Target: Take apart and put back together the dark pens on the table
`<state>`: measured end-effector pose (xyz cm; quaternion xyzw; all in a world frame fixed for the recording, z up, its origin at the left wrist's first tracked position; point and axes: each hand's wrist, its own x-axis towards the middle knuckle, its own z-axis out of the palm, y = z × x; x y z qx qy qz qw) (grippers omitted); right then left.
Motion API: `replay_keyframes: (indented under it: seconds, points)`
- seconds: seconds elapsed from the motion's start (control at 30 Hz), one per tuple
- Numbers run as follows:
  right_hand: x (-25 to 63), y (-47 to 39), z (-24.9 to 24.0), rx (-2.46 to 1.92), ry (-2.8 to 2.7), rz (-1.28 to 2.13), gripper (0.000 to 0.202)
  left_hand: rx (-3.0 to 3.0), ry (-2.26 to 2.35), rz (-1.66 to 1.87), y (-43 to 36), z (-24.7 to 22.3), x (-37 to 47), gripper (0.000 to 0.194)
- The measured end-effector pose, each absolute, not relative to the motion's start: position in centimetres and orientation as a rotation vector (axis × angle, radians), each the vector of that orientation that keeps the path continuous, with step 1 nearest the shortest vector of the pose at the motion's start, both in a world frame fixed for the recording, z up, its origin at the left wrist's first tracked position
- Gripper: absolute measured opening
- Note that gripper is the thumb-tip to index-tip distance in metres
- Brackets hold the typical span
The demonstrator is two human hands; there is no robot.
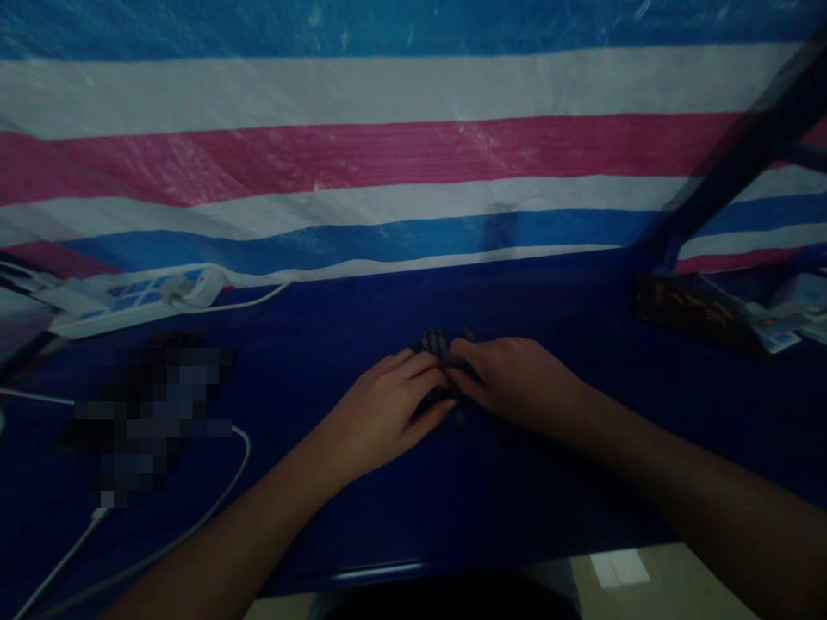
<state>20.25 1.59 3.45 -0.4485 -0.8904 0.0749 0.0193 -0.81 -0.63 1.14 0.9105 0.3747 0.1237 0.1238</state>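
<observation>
Several slim dark sticks with pointed tips (434, 343), pen-like in shape, lie in a bundle near the middle of the blue table (362, 319). My left hand (394, 398) is curled around the bundle from the left, thumb below and fingers above. From the right, my right hand (510, 379) meets it with thumb and fingers pinched together. One thin dark tip (468, 332) pokes out just beyond the right fingers. Dim light and my fingers hide most of the sticks, so their exact kind is unclear.
On the left are a white power strip (142, 300) with a plugged-in cable, and a pixelated dark device (168, 405) with white cords. A dark patterned box (698, 312) stands at right beside a blue metal post (730, 164). Striped plastic sheeting (388, 155) hangs behind.
</observation>
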Motion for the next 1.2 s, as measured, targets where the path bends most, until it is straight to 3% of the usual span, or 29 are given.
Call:
replay_keyframes:
  seconds: [0.47,0.63,0.93,1.1,1.2]
  points:
    - [19.9,0.7,2.4,-1.168,-2.899,0.186,0.008,2.517,1.322,0.366,-0.5,0.8,-0.7,0.006]
    - [19.9,0.8,3.0,-1.212,-2.880,0.289,0.014,2.541,1.422,0.322,-0.6,1.4,-0.9,0.013]
    - [20.5,2.0,2.2,-1.158,-2.179,0.934,0.017,2.536,1.482,0.219,-0.7,1.8,-1.3,0.023]
    - [20.2,2.3,1.5,-1.096,-1.763,1.354,0.051,2.552,1.493,0.157,-0.5,2.0,-1.5,0.027]
    - [20.0,2.4,1.4,-1.060,-1.602,1.598,0.047,2.558,1.479,0.192,-0.3,2.1,-1.5,0.026]
